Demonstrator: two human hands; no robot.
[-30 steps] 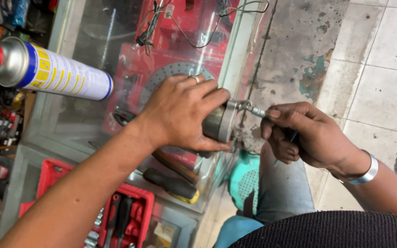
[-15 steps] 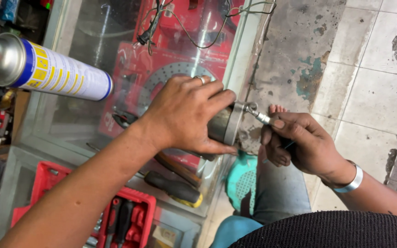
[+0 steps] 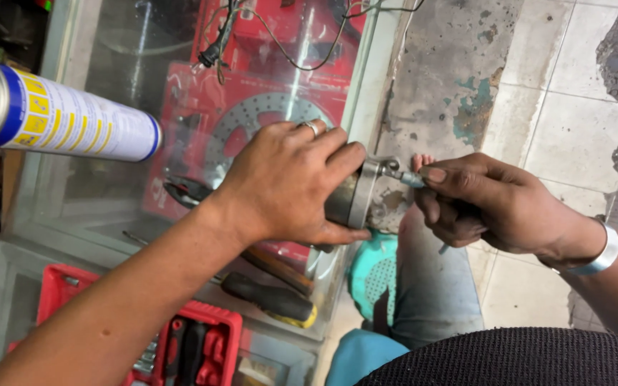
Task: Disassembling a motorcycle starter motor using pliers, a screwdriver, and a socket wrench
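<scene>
Head view, looking down: my left hand (image 3: 287, 182) is wrapping around a dull grey metal cylinder with a flanged rim (image 3: 352, 200), fingers (image 3: 334, 154) curled over the top and thumb pressing underneath, so it is clamped hard on that part. I'm holding the cylinder in the air just off the edge of the glass-topped display table (image 3: 94, 193), above my knee in blue jeans (image 3: 430, 300).

My right hand (image 3: 495, 204) is coming in from the other side, fingertips pinched together on a small silvery bolt-like fitting (image 3: 405, 175) sticking out of the flange. A thin tool shaft may be poking out under my palm; I cannot tell for sure. A silver bangle (image 3: 599, 254) is sitting on that wrist.

On the glass, a white and yellow spray can with blue bands (image 3: 66, 118) is lying on its side, well apart from my hands. A black-handled screwdriver with a yellow tip (image 3: 270, 300) is lying near the table's edge below my left wrist, and pliers (image 3: 187, 191) are peeking out beside it. Under the glass, a drilled brake disc on red packaging (image 3: 252, 121) is showing.

As I judge it, I'm working the fitting at the flange; next calls for a steady left grip while the right turns it squarely.
</scene>
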